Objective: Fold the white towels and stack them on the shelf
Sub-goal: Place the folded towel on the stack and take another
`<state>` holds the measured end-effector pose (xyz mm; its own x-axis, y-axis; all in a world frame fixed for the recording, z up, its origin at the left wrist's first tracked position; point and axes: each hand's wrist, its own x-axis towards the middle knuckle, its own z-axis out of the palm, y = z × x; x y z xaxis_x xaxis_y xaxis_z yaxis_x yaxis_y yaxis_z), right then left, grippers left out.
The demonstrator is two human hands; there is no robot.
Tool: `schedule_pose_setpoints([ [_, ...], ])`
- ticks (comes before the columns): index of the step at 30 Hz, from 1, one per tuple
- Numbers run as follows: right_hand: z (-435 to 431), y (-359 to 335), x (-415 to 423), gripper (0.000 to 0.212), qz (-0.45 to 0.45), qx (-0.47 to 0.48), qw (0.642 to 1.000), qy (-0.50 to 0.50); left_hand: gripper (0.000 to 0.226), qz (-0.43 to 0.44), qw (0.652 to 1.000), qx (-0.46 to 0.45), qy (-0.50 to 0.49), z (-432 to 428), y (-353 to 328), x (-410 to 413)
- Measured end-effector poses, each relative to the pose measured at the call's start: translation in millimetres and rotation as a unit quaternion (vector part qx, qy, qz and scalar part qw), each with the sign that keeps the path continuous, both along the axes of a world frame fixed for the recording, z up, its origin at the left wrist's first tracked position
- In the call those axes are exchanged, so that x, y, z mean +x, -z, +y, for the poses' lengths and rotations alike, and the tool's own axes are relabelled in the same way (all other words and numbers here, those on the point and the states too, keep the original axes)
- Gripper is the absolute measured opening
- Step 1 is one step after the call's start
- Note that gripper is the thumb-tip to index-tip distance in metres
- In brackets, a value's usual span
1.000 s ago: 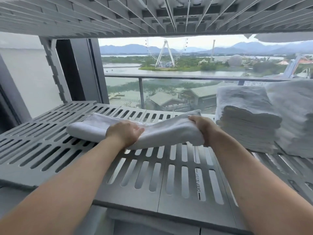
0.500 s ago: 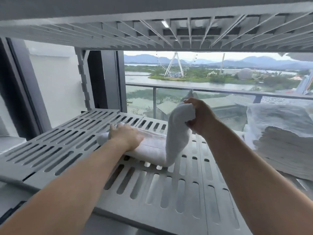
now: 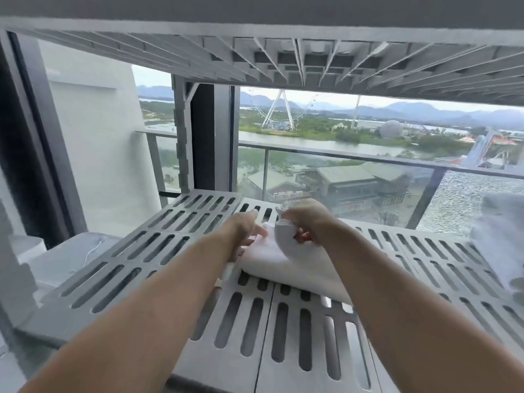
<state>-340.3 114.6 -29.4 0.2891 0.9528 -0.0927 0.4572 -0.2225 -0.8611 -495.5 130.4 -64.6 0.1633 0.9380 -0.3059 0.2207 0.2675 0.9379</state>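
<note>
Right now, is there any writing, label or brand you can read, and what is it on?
None can be read. The grey slatted shelf shows no print on its bare parts, the white towel shows no tag, and any signs on the buildings beyond the balcony railing are too blurred.

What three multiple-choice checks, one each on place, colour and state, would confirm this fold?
1. The towel lies: A in a basket; B on the shelf; C on a table.
2. The shelf is: A brown; B red; C grey.
3. The right hand: A grips the towel; B lies flat; C hangs empty.

Answers: B, the towel rests on the shelf's slats; C, the slats are grey throughout; A, the fingers curl round the towel's raised end.
</note>
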Motion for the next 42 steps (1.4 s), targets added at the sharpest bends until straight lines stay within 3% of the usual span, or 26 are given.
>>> schedule_pose_setpoints([
  [5,8,5,-21,0.030,-0.166,0.020,0.986,0.004,0.066,-0.050,0.994,-0.049,0.078,0,-8,-21],
  [8,5,2,-31,0.031,-0.195,0.019,0.980,0.019,0.066,-0.059,0.993,-0.047,0.095,-1,-10,-23],
  [10,3,1,-36,0.025,-0.173,0.012,0.985,0.012,0.070,-0.067,0.989,-0.059,0.118,1,-10,-26],
  [13,-5,5,-38,0.021,-0.027,0.014,0.999,0.019,0.074,-0.049,0.982,-0.059,0.170,3,-9,-34],
  [14,-10,8,-38,0.023,-0.020,0.029,0.999,0.023,0.071,-0.031,0.983,-0.051,0.171,5,-9,-36],
  [17,-24,25,-38,0.025,-0.211,0.120,0.970,0.022,0.049,0.017,0.996,0.018,0.090,14,-14,-37],
  [19,-36,42,-44,0.028,-0.282,0.175,0.943,-0.007,0.034,0.059,0.990,0.116,0.048,25,-15,-33],
  [22,-46,69,-52,0.026,-0.422,0.253,0.870,-0.027,0.022,0.134,0.943,0.298,0.059,37,-21,-20],
  [24,-48,81,-51,0.026,-0.485,0.274,0.829,-0.054,0.018,0.101,0.929,0.338,0.107,40,-26,-9],
  [26,-51,85,-50,0.029,-0.483,0.273,0.828,-0.078,0.014,0.107,0.916,0.345,0.172,45,-26,6],
  [30,-60,90,-52,0.017,-0.466,0.312,0.825,-0.070,0.011,0.280,0.855,0.341,0.272,57,-12,31],
  [34,-78,92,-48,0.024,-0.405,0.376,0.832,-0.050,0.016,0.336,0.832,0.345,0.275,60,1,36],
  [38,-94,91,-32,0.023,-0.371,0.348,0.857,-0.087,0.031,0.415,0.799,0.334,0.279,47,4,32],
  [42,-102,85,-20,0.028,-0.326,0.311,0.892,-0.020,0.033,0.497,0.761,0.347,0.230,24,1,38],
])
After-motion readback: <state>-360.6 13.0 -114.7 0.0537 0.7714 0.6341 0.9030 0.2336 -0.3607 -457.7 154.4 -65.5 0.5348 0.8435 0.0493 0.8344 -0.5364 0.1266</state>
